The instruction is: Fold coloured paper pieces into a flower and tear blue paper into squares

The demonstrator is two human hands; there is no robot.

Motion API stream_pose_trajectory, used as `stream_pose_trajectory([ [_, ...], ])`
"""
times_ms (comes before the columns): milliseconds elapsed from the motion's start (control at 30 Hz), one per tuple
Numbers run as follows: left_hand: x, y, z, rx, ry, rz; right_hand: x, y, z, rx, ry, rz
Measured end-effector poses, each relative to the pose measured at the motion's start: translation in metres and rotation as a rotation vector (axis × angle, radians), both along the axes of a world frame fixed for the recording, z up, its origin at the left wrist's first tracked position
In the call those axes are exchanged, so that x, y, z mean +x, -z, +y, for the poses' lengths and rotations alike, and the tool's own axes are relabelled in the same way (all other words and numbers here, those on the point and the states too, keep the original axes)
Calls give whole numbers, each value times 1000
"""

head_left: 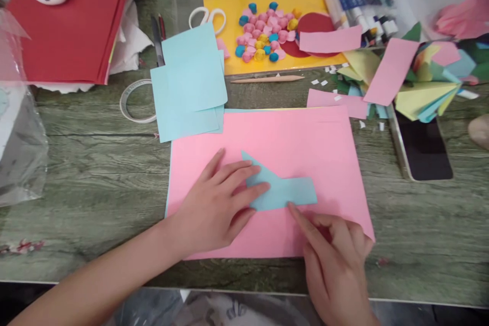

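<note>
A folded light-blue paper (294,191) lies on a stack of pink paper sheets (321,142); its left part rises to a point and its right part is a narrow strip. My left hand (217,201) rests with fingers spread on the left part of the blue paper, covering some of it. At the strip's lower edge, the stretched index fingertip of my right hand (334,252) touches the fold, while the other fingers curl back with nothing visible in them.
Light-blue paper squares (187,86) overlap a tape roll (125,102). Behind are white scissors (208,18), a pointed wooden stick (267,79) and a yellow board (225,5) with small paper pieces. A phone (424,147) lies right, red sheets (76,35) left. Someone's fingertip (479,131) shows at the right edge.
</note>
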State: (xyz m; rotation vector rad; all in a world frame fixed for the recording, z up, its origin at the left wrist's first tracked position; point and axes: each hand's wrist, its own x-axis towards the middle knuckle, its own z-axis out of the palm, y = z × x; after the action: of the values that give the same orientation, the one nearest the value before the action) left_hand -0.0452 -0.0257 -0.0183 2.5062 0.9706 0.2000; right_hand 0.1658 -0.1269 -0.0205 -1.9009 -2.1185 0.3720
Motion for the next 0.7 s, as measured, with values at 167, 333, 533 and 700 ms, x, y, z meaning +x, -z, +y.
stream_pose_trajectory([
  [167,1,-1,0,0,-5,-1,11,2,-1,36,80,7],
  [333,1,-1,0,-9,0,21,17,6,-3,44,123,5],
  [533,2,-3,1,-1,2,17,22,8,-4,28,156,11],
  [700,2,-3,0,-10,-3,21,25,7,-4,33,202,1],
])
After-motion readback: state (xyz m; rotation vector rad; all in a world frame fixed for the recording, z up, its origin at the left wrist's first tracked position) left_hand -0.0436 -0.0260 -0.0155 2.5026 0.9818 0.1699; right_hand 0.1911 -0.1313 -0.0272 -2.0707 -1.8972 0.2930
